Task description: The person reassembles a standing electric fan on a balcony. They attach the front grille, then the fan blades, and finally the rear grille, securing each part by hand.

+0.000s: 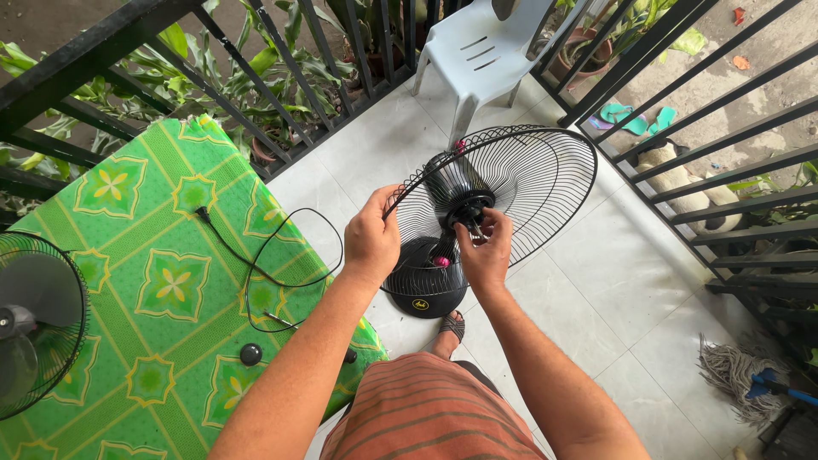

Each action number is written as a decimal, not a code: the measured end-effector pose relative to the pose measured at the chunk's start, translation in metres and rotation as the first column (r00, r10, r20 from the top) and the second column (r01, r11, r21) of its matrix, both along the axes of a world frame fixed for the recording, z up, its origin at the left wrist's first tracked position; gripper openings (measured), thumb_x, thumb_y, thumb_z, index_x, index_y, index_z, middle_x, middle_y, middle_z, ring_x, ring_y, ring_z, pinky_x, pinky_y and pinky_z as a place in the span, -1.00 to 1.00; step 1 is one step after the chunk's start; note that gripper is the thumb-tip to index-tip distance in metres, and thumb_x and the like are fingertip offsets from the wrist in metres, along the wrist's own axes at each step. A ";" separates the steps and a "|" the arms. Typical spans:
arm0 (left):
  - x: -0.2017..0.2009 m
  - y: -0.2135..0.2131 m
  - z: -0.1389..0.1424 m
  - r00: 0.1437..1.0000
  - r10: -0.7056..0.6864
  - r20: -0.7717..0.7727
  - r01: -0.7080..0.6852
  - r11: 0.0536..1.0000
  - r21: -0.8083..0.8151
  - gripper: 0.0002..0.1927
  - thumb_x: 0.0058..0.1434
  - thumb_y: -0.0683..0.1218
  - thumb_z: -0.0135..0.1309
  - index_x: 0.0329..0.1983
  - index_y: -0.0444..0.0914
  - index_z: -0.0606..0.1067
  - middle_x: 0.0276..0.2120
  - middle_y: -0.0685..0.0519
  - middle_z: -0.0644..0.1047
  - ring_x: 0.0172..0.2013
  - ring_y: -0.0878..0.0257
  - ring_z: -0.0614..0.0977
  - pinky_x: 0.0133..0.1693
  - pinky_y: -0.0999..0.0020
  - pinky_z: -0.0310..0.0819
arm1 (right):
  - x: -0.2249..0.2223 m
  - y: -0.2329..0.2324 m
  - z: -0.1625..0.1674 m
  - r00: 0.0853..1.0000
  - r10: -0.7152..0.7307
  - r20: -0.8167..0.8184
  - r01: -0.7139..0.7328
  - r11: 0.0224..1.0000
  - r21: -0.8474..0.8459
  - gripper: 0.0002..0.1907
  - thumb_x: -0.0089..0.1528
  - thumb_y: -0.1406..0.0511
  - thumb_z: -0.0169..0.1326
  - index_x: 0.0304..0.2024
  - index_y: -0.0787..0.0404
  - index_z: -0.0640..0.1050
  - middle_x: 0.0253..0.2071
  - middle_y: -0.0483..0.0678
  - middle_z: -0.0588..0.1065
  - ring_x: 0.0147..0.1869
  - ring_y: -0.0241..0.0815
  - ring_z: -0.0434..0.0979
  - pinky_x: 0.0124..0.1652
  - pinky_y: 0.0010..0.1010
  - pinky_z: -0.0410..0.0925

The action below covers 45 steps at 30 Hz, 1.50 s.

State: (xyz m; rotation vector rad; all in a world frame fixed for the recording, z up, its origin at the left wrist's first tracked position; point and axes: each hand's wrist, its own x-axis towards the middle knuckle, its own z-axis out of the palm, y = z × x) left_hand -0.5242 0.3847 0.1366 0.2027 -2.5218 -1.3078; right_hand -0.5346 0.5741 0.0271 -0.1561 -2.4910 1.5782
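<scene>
A black electric fan with its rear wire guard (545,175) tilts in front of me above the tiled floor. My left hand (372,238) grips the guard's left rim. My right hand (486,251) pinches at the black hub and shaft (468,207) in the guard's middle. The fan's round black motor body (423,285) hangs just below, between both hands. No blades show on the shaft.
A table with a green patterned cloth (153,281) stands at my left, bearing a black cord (256,255), a small black knob (250,353) and another fan guard (38,324). A white plastic chair (481,51), black railings (682,94) and a mop (737,370) surround the floor.
</scene>
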 end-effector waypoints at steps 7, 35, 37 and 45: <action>-0.001 0.001 0.001 1.000 -0.008 -0.011 0.008 1.000 -0.008 -0.77 0.38 -0.19 0.00 0.07 -0.24 0.52 -0.15 -0.06 0.67 -0.14 0.01 0.72 -0.14 0.22 0.60 | -0.008 0.004 -0.001 0.978 -0.069 0.195 0.066 0.998 0.025 -0.42 0.22 0.12 0.36 0.02 0.32 0.35 -0.22 0.03 0.54 -0.20 -0.19 0.55 -0.17 -0.39 0.43; 0.002 0.001 -0.001 1.000 0.001 0.027 -0.001 1.000 0.006 -0.78 0.39 -0.18 0.00 0.07 -0.23 0.52 -0.15 -0.05 0.68 -0.15 0.04 0.72 -0.14 0.24 0.60 | 0.018 0.012 -0.010 0.995 0.066 -0.078 -0.063 0.998 0.029 -0.32 0.14 0.20 0.33 0.20 0.35 0.36 -0.18 0.01 0.44 -0.26 -0.28 0.49 -0.36 -0.44 0.43; 0.003 0.001 0.000 1.000 -0.009 0.015 0.008 1.000 0.006 -0.77 0.38 -0.18 0.00 0.08 -0.24 0.51 -0.14 -0.05 0.67 -0.14 0.04 0.72 -0.13 0.25 0.60 | 0.019 0.010 -0.015 0.999 0.024 0.030 -0.024 0.999 0.022 -0.43 0.17 0.19 0.34 0.09 0.32 0.40 -0.25 -0.07 0.48 -0.30 -0.31 0.51 -0.34 -0.45 0.44; 0.003 0.002 0.002 0.999 -0.009 0.034 0.008 1.000 0.007 -0.77 0.39 -0.17 -0.01 0.08 -0.24 0.52 -0.16 -0.05 0.67 -0.15 0.03 0.72 -0.13 0.23 0.59 | 0.029 0.005 -0.025 0.973 0.012 0.231 -0.027 0.998 0.062 -0.56 0.23 0.16 0.38 -0.14 0.26 0.42 -0.44 -0.09 0.50 -0.40 -0.26 0.49 -0.33 -0.42 0.40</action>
